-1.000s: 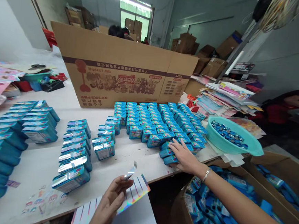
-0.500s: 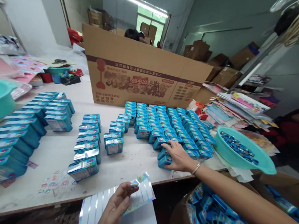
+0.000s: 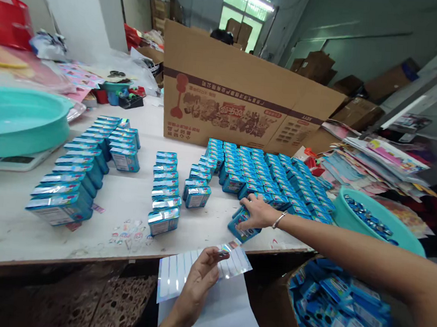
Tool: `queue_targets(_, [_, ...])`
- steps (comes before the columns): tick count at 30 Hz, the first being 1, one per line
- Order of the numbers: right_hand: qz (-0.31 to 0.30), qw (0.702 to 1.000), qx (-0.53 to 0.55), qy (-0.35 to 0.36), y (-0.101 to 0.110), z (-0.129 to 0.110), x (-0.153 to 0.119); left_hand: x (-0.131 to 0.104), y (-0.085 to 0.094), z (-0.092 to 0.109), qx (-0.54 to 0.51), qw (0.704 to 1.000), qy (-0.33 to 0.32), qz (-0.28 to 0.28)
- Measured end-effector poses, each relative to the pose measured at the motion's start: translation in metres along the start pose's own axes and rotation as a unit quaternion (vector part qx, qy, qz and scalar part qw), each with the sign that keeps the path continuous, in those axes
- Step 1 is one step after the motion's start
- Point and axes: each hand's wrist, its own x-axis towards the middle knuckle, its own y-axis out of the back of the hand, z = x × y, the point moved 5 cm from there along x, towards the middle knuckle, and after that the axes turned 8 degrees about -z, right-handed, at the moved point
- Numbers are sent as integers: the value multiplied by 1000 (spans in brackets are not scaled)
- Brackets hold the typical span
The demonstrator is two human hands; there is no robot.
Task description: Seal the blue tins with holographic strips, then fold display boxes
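Observation:
My left hand (image 3: 202, 278) is low in the middle, thumb and fingers pinched on a shiny sticker sheet (image 3: 179, 271), with white paper (image 3: 225, 315) below it. On the table (image 3: 121, 246), near its front edge, my right hand (image 3: 254, 212) wraps over a blue box (image 3: 244, 230), which is tilted. Just behind that hand stand packed rows of blue boxes (image 3: 235, 184). More boxes stand in a short column (image 3: 164, 220) left of centre, in a small group (image 3: 197, 197) beside it, and in long rows (image 3: 61, 209) at the left.
A cardboard panel (image 3: 247, 85) stands behind the boxes. At the left is a teal basin (image 3: 21, 123); another teal basin (image 3: 405, 238) with small metallic pieces is at the right. A carton (image 3: 293, 310) of blue boxes sits below the table edge. Papers (image 3: 358, 159) are piled at back right.
The view has swung left, shifting the scene rightward. Under my right hand, the blue box has tipped and turned to show its printed face. My left hand still pinches the sheet.

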Motion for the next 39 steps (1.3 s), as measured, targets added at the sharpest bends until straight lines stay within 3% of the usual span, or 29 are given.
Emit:
queue_targets(6, [-1, 981, 101, -163, 11, 0, 25, -1, -10, 12, -23, 999, -28, -38])
queue_targets(10, [-22, 959, 196, -206, 16, -6, 31, -2, -10, 16, -28, 999, -27, -12])
queue_targets(14, [-44, 927, 295, -226, 5, -9, 32, -2, -10, 18, -33, 999, -8, 1])
queue_targets(23, [-71, 901, 378, -201, -6, 18, 30, -2, -10, 25, -18, 1000, -16, 20])
queue_targets(28, [-104, 864, 463, -169, -21, 20, 28, 2, -6, 26, 2, 1000, -13, 18])
queue_targets(31, [-114, 842, 508, -141, -33, 19, 23, 10, 2, 37, 6, 999, -29, 28])
queue_targets(37, [-123, 801, 584, 35, -59, 18, 13, 37, 7, 68, 23, 991, -65, 113])
queue_targets(39, [-118, 785, 605, 57, -67, 18, 14, 52, 3, 72, 32, 989, -66, 132])
